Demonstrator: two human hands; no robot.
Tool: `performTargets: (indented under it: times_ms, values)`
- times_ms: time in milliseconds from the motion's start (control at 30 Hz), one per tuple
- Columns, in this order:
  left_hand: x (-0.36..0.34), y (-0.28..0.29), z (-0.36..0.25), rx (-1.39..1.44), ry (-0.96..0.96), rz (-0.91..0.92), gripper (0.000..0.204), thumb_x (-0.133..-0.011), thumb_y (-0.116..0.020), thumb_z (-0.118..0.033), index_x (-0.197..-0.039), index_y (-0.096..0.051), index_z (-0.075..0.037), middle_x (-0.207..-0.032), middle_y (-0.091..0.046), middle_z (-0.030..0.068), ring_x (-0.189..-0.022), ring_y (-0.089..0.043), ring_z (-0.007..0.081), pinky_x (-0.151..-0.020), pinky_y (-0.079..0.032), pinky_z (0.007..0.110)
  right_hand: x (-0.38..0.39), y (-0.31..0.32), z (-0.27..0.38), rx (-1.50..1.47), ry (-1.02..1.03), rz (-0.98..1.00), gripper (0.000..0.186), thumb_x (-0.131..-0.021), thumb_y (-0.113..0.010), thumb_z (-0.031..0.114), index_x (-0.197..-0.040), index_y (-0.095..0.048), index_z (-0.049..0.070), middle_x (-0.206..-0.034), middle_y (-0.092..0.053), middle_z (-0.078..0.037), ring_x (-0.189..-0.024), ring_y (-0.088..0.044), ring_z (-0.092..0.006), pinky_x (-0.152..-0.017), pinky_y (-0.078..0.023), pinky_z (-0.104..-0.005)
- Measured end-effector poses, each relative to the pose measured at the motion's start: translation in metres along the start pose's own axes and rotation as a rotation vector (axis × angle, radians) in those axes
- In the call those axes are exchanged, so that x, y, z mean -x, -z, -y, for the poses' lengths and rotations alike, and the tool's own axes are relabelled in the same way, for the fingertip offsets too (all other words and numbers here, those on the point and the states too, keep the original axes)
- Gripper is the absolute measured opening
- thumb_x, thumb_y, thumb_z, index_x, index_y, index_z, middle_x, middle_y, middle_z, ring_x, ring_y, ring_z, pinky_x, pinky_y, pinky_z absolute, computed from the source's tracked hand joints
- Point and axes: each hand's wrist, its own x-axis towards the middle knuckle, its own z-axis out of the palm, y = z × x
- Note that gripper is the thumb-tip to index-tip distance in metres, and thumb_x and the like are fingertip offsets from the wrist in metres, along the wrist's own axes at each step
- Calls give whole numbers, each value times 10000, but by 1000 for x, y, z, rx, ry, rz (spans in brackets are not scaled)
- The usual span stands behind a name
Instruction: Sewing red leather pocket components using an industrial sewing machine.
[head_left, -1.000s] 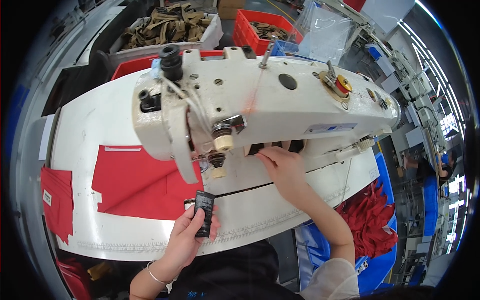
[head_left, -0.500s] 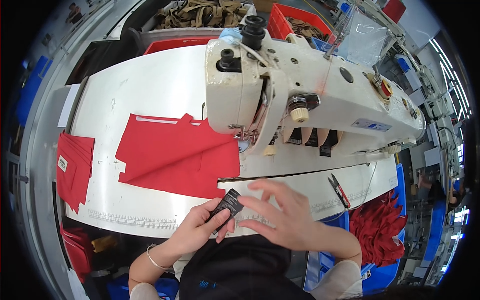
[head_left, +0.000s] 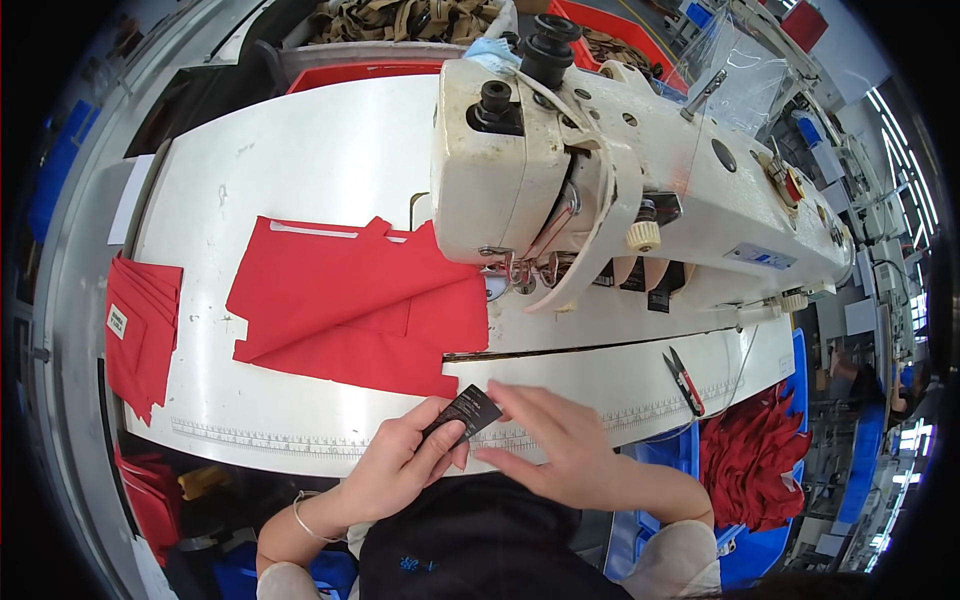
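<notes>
My left hand (head_left: 400, 462) is closed on a black care label (head_left: 472, 408) with small pale print, pinched under the thumb just past the table's front edge. Whether it is one label or a small stack, I cannot tell. Close to the label's right side is my right hand (head_left: 565, 445), fingers stretched out and thumb apart, with its fingertips at or almost at the label's edge. Beyond both hands lies a red fabric piece (head_left: 330, 290), folded over in part, its right side reaching the needle area of a white sewing machine (head_left: 500, 190).
Red-and-black thread snips (head_left: 684, 384) rest on the white table (head_left: 290, 140) at right. A stack of red pieces (head_left: 145, 340) lies at far left. More black labels (head_left: 658, 298) stand under the machine arm. A blue bin (head_left: 797, 440) of red fabric stands at lower right.
The label has tilted further to the right in my left hand. My right hand's fingers have come down and closer to it. The whole view has shifted slightly.
</notes>
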Motion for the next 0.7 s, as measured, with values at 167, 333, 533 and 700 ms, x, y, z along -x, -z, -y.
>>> performTargets:
  times_ms: [167, 333, 533, 700]
  values:
    - [-2, 0, 0, -6, -3, 2, 158, -1019, -424, -139, -1031, -506, -4, -709, -553, -8, -545, -426, 35, -497, -352, 202, -1, 0, 2, -22, 58, -20, 583, -749, -783, 188, -1202, -533, -82, -991, -628, -134, -781, -658, -219, -659, -541, -301]
    - [-3, -2, -1, -9, -5, 13, 154, -1019, -430, -144, -999, -500, -9, -713, -555, -8, -546, -426, 34, -494, -349, 202, 2, -4, 0, -47, 98, -60, 563, -755, -780, 171, -1196, -539, -83, -980, -636, -131, -803, -668, -216, -658, -540, -290]
    - [-2, -3, 0, 12, 14, 5, 151, -1018, -434, -146, -977, -498, -15, -710, -551, -11, -531, -422, 29, -476, -334, 198, 4, -4, -1, -27, 87, -52, 547, -764, -771, 161, -1195, -541, -84, -1001, -640, -139, -810, -672, -223, -665, -546, -290]
    - [-2, -3, -1, 7, 22, 9, 148, -1019, -434, -146, -971, -498, -20, -706, -546, -14, -520, -419, 25, -465, -325, 194, 5, -1, -1, -54, 74, -59, 531, -763, -765, 150, -1192, -549, -76, -1010, -640, -142, -800, -669, -232, -650, -544, -291]
